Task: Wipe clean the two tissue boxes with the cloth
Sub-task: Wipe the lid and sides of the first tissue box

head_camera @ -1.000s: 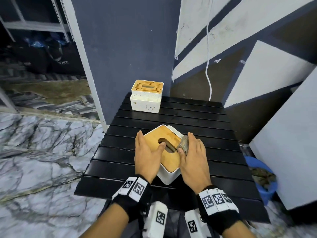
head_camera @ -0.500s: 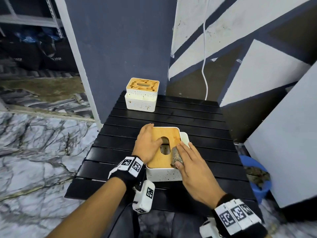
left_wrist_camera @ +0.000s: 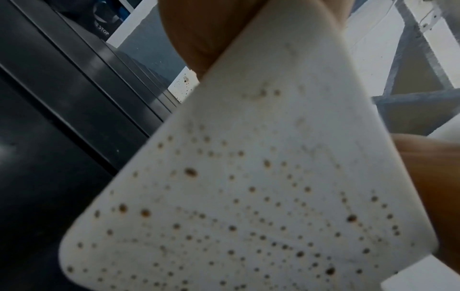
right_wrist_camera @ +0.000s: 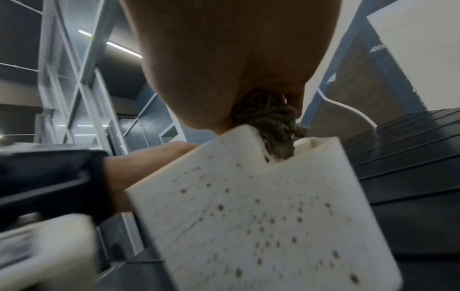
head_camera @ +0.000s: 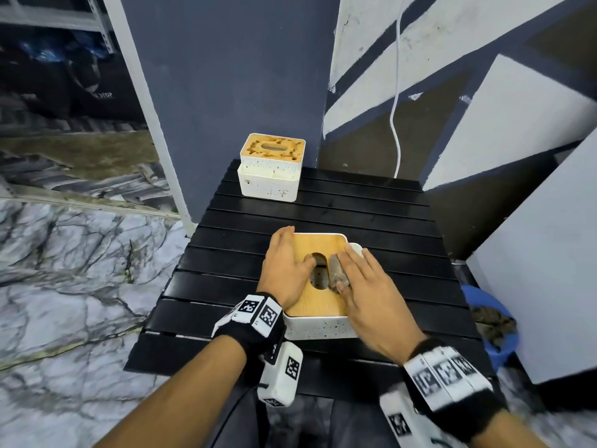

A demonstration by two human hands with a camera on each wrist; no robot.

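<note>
The near tissue box (head_camera: 323, 305), white with a wooden lid, stands at the middle of the black slatted table (head_camera: 371, 215). My left hand (head_camera: 284, 263) lies flat on the left half of the lid, with the thumb at the edge of the slot. My right hand (head_camera: 361, 279) presses a bunched brown-grey cloth (head_camera: 336, 270) onto the lid just right of the slot, the thumb pinching it. The box's white side (left_wrist_camera: 248, 196) carries many brown specks. In the right wrist view the cloth (right_wrist_camera: 271, 126) pokes out under my palm above the box (right_wrist_camera: 261, 216). The far tissue box (head_camera: 271, 176) has brown stains on its lid.
The far box stands at the table's back left corner against a dark blue pillar. A white cable (head_camera: 395, 108) hangs down the wall behind. A blue bucket (head_camera: 491, 318) and a white panel (head_camera: 533, 253) stand on the floor to the right. Marble floor lies to the left.
The near box has turned from a diagonal to square with the table. My right hand with the cloth has slid toward me beside the slot. My left hand stayed on the lid.
</note>
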